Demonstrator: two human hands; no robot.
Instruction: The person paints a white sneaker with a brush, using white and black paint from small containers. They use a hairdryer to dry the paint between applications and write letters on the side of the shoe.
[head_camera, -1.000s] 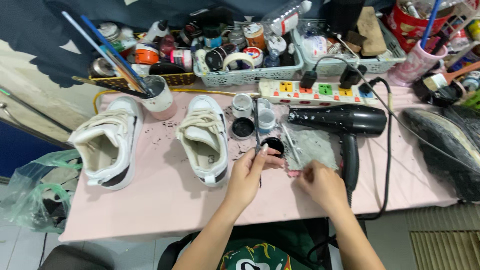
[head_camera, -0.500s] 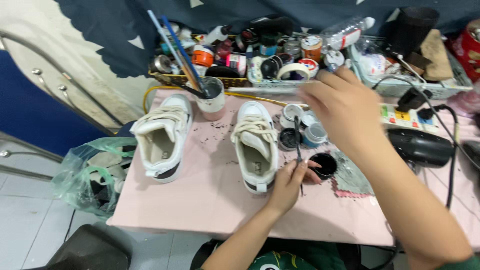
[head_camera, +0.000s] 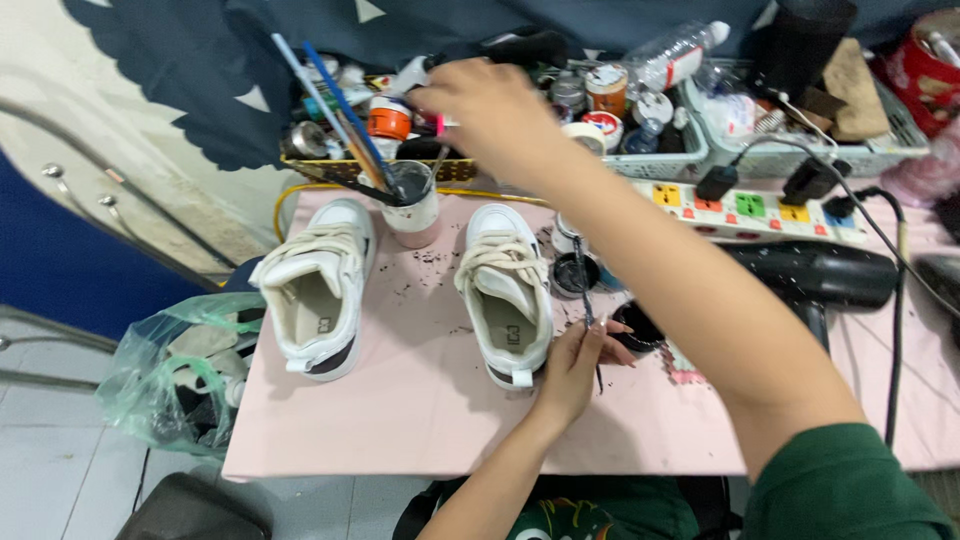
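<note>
Holding brushes (head_camera: 345, 120), a cup (head_camera: 413, 208) beneath right-hand fingers (head_camera: 445, 100)

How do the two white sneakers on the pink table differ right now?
The left sneaker lies farther from the left hand; the right sneaker sits just beside it. The left sneaker is angled, its toe pointing up and right; the right sneaker points nearly straight away. The left sneaker shows a dark panel at its heel; the right sneaker shows only a thin dark edge there. Both are white, laced, upright, openings facing the camera.
</note>
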